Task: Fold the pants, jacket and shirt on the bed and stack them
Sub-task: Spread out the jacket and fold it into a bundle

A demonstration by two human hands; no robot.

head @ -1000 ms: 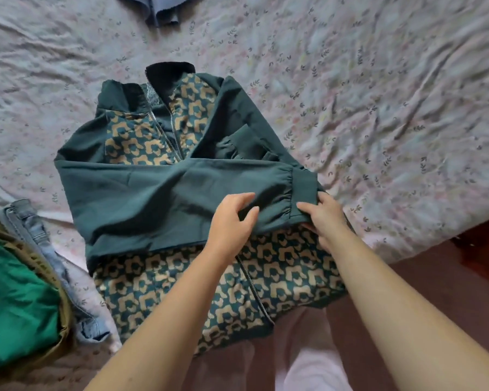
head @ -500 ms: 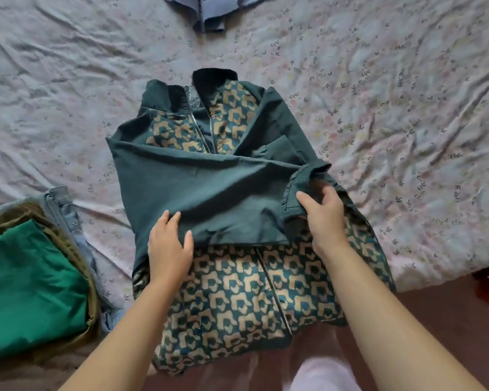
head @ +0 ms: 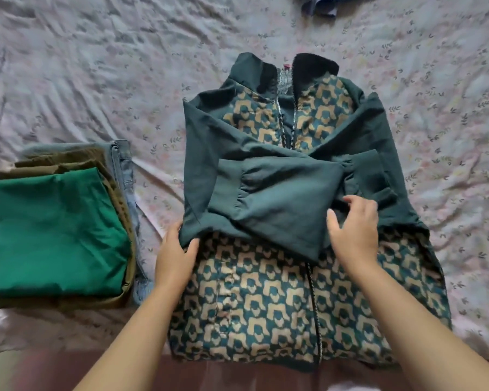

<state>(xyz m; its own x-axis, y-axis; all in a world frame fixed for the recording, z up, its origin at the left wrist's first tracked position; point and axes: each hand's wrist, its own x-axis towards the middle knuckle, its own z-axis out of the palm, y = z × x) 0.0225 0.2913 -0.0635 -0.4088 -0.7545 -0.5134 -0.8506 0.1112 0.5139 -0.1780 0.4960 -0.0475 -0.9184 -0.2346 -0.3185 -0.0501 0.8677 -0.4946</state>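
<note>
A dark green jacket (head: 266, 292) with a tan-patterned front lies zipped on the bed, collar away from me. Both plain green sleeves (head: 280, 193) are folded across its chest, one cuff lying near the middle. My left hand (head: 175, 255) is at the jacket's left edge, fingers tucked under the folded sleeve and thumb on the patterned front. My right hand (head: 353, 230) rests over the crossed sleeves with its fingers spread, holding nothing. To the left sits a folded stack: a green garment (head: 51, 235) on an olive one (head: 68, 162), over blue jeans (head: 124, 176).
A pale floral bedsheet (head: 96, 80) covers the bed, wrinkled all around. A blue-grey garment (head: 322, 5) lies at the far top edge. The bed's front edge and dark reddish floor (head: 237, 376) run along the bottom.
My right hand let go of the cuff and now lies spread on the sleeves. My left hand slid to the jacket's left edge. The upper sleeve now lies doubled back toward the left.
</note>
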